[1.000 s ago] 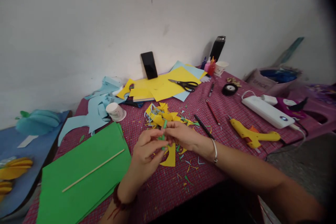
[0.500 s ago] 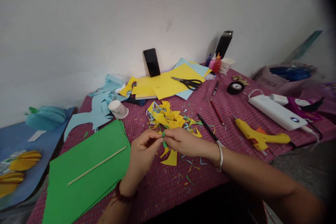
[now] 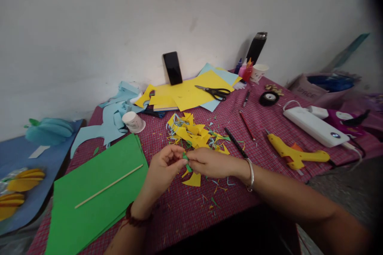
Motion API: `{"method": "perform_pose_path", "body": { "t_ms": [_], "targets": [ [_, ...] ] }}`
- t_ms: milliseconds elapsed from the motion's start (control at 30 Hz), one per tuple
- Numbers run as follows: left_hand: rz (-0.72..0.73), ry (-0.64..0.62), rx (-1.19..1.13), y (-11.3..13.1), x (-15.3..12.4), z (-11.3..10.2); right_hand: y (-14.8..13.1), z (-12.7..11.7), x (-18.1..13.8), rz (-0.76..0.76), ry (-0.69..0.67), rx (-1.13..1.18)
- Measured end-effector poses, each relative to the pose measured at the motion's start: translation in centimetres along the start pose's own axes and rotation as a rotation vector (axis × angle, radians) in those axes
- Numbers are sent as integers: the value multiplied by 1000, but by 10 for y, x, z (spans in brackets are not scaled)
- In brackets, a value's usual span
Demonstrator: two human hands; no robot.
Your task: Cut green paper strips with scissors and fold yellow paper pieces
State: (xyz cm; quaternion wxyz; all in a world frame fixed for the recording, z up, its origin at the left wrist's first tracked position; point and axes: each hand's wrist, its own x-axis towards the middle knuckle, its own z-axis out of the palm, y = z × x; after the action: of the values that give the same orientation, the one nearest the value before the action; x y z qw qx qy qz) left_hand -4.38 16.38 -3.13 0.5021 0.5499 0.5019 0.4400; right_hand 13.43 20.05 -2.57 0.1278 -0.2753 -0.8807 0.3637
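Note:
Between my two hands is a small green paper strip, partly hidden by the fingertips. My left hand is closed in a pinch on one side of it, thumb and forefinger meeting at the strip. From the other side, my right hand pinches it too, its fingers folded together. Just beyond the hands lies a heap of yellow and light blue paper scraps. A stack of green paper sheets is left of my left hand, with a thin wooden stick lying across the top.
Scissors rest on yellow sheets at the back, beside a leaning phone. A paper cup stands left. On the right are a black pen, red pencil, yellow glue gun, white power bank and black tape roll.
The green strip has turned a little between my fingertips, and more of it shows below them. Both hands stay together over the scraps. The view has shifted slightly.

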Motion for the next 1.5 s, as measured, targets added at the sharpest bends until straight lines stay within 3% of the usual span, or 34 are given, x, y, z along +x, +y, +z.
{"method": "perform_pose_path", "body": {
  "t_ms": [333, 700, 867, 1033, 1100, 1333, 1500],
  "targets": [
    [-47, -28, 38, -7, 3, 1, 0, 4, -2, -16, 34, -260],
    [-51, -98, 227, -7, 3, -2, -12, -1, -4, 39, -66, -386],
    [-42, -47, 139, -1, 0, 1, -2, -3, -1, 15, -3, -159],
    [-36, 122, -189, -2, 0, 1, 9, -4, 2, 59, 169, 462],
    [-17, 172, -266, -3, 1, 1, 8, 0, 3, 59, 231, 590],
    [8, 259, -234, -12, 0, 10, 5, 22, 12, 115, 425, 469],
    [24, 235, -122, -11, -1, 8, 7, 19, 11, 77, 441, 379]
  ]
}}
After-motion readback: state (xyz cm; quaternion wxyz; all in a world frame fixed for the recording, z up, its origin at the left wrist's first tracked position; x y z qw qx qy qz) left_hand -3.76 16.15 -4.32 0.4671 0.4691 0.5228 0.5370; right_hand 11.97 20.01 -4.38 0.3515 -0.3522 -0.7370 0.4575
